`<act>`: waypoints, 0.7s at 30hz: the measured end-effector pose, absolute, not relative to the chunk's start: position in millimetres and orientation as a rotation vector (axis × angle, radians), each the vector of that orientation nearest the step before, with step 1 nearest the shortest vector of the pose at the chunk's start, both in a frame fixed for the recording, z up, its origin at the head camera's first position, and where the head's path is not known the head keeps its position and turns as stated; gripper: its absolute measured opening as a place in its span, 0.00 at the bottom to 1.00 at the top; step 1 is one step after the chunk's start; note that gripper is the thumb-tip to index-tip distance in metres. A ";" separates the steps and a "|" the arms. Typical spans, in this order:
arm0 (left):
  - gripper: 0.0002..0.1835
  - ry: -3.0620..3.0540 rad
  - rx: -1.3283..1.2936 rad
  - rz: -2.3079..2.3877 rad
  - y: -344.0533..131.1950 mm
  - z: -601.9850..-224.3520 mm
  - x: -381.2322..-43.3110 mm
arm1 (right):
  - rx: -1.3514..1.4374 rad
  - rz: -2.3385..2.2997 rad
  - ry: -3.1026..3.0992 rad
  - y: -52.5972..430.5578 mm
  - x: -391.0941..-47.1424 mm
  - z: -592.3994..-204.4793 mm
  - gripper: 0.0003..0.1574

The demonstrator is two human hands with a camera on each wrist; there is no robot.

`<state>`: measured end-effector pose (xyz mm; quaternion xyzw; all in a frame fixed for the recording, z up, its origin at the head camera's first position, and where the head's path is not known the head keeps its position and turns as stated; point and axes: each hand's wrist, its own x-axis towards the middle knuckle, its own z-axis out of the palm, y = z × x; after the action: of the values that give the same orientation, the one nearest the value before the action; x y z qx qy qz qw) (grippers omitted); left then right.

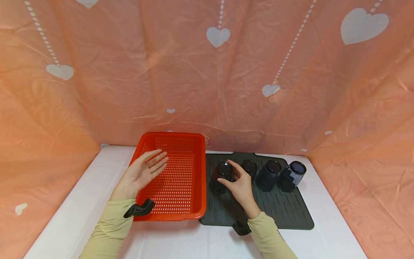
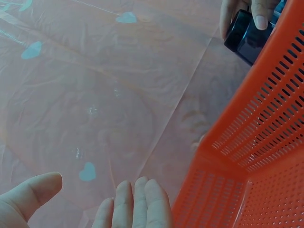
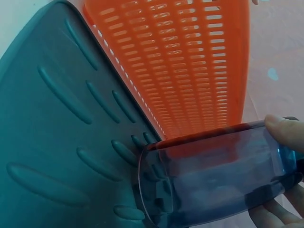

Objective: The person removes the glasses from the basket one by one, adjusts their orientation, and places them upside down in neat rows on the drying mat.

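My right hand [image 1: 240, 185] grips a dark see-through drinking glass [image 1: 218, 184] near its base, thumb on one side and fingers on the other. That glass is upside down at the left part of a dark ridged drying mat [image 1: 275, 212]; in the right wrist view its rim is right at the mat's ridges. Palm up with fingers extended, my left hand [image 1: 140, 174] hovers over the left side of a red perforated plastic basket [image 1: 171, 217] and holds nothing. No glass shows inside the basket.
Right of the held glass, three more dark glasses [image 1: 249, 167] [image 1: 268, 176] [image 1: 291, 176] stand upside down on the mat, the rightmost leaning. Basket and mat lie side by side on a white table [image 1: 181, 241]. An orange curtain [image 1: 181, 79] with pale hearts hangs behind.
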<state>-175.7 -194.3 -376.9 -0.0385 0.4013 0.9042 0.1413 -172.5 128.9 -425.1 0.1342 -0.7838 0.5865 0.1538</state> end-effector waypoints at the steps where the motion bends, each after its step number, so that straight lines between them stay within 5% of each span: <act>1: 0.11 1.162 -0.112 2.610 -194.3 -377.1 -175.7 | 0.384 1.681 -2.246 128.8 -172.7 -425.4 0.43; 21: 0.12 1.166 -0.120 2.606 -195.4 -381.3 -171.9 | 0.335 1.767 -2.233 127.2 -174.4 -429.4 0.42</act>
<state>-171.9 -195.4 -381.3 -0.0417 0.4039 0.9028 0.1418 -174.4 127.2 -429.4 0.1158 -0.7714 0.6106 0.1368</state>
